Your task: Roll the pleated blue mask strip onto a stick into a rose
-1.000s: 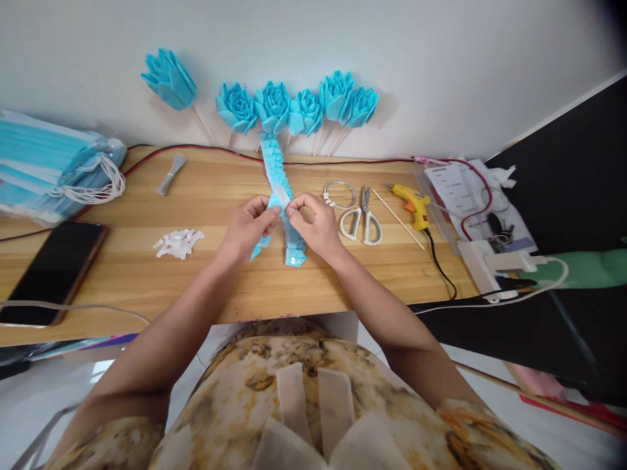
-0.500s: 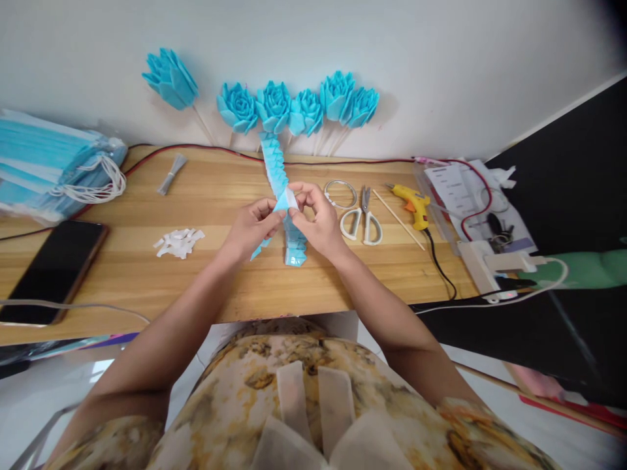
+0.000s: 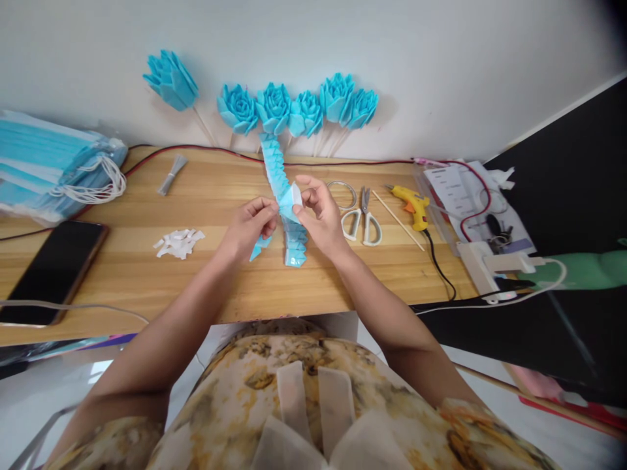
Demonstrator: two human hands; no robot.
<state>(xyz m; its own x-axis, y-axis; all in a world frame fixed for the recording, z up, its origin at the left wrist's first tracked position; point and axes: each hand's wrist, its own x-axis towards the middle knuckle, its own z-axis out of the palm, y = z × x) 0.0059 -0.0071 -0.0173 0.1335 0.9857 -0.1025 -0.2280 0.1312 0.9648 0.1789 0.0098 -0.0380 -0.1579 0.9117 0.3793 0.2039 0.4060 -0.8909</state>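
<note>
My right hand (image 3: 321,215) pinches a folded blue and white piece of mask fabric (image 3: 290,201) between thumb and fingers. Left of it, my left hand (image 3: 252,225) is closed in a pinch close to the fabric's left corner; what its fingertips hold is too small to make out. Behind and below the hands runs a long row of overlapping folded blue pieces (image 3: 275,163), partly covered by the held piece. A small loose blue piece (image 3: 259,247) lies just under my left hand.
Blue fabric roses (image 3: 274,108) on sticks lean along the wall. To the right lie scissors (image 3: 365,215), a tape roll (image 3: 343,194), a thin stick (image 3: 399,220) and a yellow glue gun (image 3: 414,205). White scraps (image 3: 180,243), wire ties (image 3: 171,175), a phone (image 3: 51,271) and packed masks (image 3: 59,163) are left.
My left hand has drawn slightly left, its thumb off the middle of the fabric. My right hand has shifted a little right, and the folded piece shows more of its face.
</note>
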